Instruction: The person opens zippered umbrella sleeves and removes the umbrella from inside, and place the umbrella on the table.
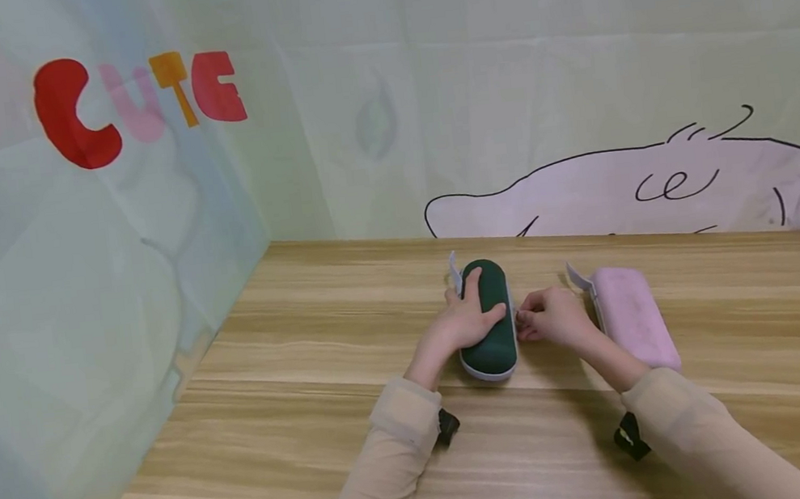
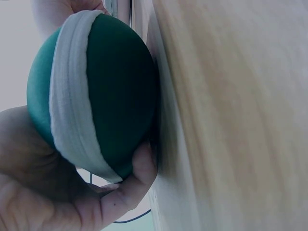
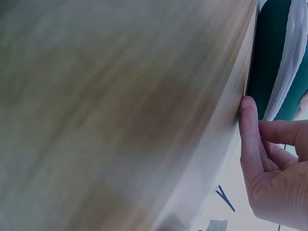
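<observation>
A dark green zip case point(image 1: 500, 349) with a light grey zipper band lies lengthwise on the wooden table, a pale strap sticking up at its far left. My left hand point(image 1: 462, 320) holds it from the left, thumb and fingers spread over the top. In the left wrist view, a finger of that hand curls under the rounded end of the green case point(image 2: 122, 82). At the right side of the case, my right hand point(image 1: 557, 316) pinches the zipper pull, mostly hidden by the fingertips. The right wrist view has thumb and fingers right at the zipper band point(image 3: 288, 62).
A pink case point(image 1: 633, 310) with a pale strap lies to the right, close beside my right forearm. The wooden table point(image 1: 294, 358) meets a printed cloth backdrop point(image 1: 350, 124) at the back and left. Black wrist mounts point(image 1: 632, 436) hang below the sleeves.
</observation>
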